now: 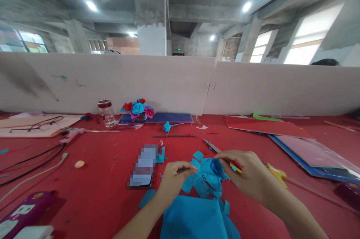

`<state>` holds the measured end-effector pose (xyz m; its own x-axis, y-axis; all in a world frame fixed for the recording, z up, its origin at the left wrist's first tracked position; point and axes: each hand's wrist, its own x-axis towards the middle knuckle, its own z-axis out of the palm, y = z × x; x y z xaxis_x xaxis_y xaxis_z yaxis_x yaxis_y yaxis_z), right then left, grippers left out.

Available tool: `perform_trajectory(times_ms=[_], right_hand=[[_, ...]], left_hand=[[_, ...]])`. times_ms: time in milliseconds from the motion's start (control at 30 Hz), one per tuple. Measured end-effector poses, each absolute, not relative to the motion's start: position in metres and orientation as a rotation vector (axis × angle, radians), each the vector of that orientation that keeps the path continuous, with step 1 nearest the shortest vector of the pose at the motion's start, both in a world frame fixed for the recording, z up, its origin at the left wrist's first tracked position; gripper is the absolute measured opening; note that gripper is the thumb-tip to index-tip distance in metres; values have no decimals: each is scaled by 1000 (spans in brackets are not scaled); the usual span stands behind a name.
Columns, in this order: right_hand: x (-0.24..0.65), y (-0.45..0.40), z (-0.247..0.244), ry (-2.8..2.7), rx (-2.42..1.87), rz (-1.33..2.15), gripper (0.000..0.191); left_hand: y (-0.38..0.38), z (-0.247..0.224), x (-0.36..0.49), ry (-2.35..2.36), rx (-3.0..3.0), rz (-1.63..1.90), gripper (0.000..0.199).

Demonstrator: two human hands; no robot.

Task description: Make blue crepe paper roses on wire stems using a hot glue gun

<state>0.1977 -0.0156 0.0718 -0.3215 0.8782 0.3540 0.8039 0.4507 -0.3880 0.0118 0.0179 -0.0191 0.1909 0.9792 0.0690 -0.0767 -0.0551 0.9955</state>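
My right hand pinches a rolled blue paper flower by its right side. Left of it, my left hand has its thumb and fingers pressed together; whatever lies between them is too small to make out. Under and between both hands are cut blue paper pieces. A stack of blue paper sheets lies nearer to me. Scissors rest beyond my right hand, which partly hides them.
A phone lies left of my hands. Farther back are a loose blue flower, a thin stick, a paper bouquet and a glass jar. A pink glue gun sits left, a yellow tool right.
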Motion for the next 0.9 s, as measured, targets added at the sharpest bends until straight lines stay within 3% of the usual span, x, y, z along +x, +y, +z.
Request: perform_trajectory(times_ms=[333, 667, 767, 900], right_hand=[[236, -9, 51, -2160, -1444, -49, 25], [216, -16, 14, -2213, -1437, 201, 26], [230, -21, -9, -2117, -1449, 64, 26], [274, -22, -54, -1800, -1658, -452, 32]], left_hand=[[15, -12, 11, 931, 1124, 1198, 7], [17, -19, 10, 789, 995, 1226, 19], [18, -19, 10, 800, 1080, 1234, 21], [19, -20, 10, 841, 1185, 1247, 25]])
